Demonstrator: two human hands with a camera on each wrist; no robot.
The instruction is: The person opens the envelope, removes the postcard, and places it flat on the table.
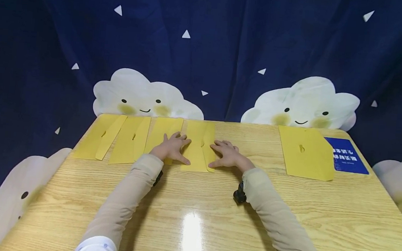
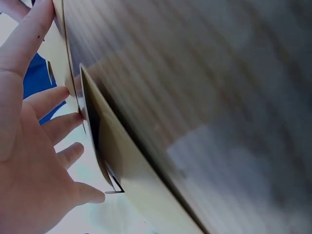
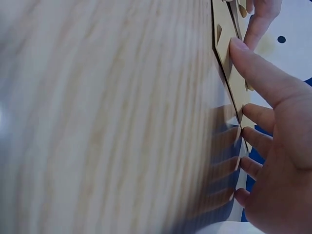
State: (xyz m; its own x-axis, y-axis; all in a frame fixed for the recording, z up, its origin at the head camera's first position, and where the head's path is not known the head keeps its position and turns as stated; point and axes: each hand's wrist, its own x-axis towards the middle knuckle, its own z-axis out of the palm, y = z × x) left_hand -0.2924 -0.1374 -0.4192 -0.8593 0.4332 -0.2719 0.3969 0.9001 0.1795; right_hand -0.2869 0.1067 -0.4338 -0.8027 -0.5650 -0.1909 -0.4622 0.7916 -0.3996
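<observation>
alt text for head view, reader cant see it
A person's left hand and right hand, fingers spread, are at either side of a yellow envelope on a wooden table. Three similar envelopes lie in a row to its left; a wider envelope at right partly covers a blue card. Behind hangs a blue curtain with smiling clouds.

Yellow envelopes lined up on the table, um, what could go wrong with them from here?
The left hand lies partly over the third envelope from the left as well as reaching the fourth, so a sideways move might drag both. The envelopes lie at the table's far edge, so a forward push could send one over. In the left wrist view, a raised flap might catch and crease.
</observation>
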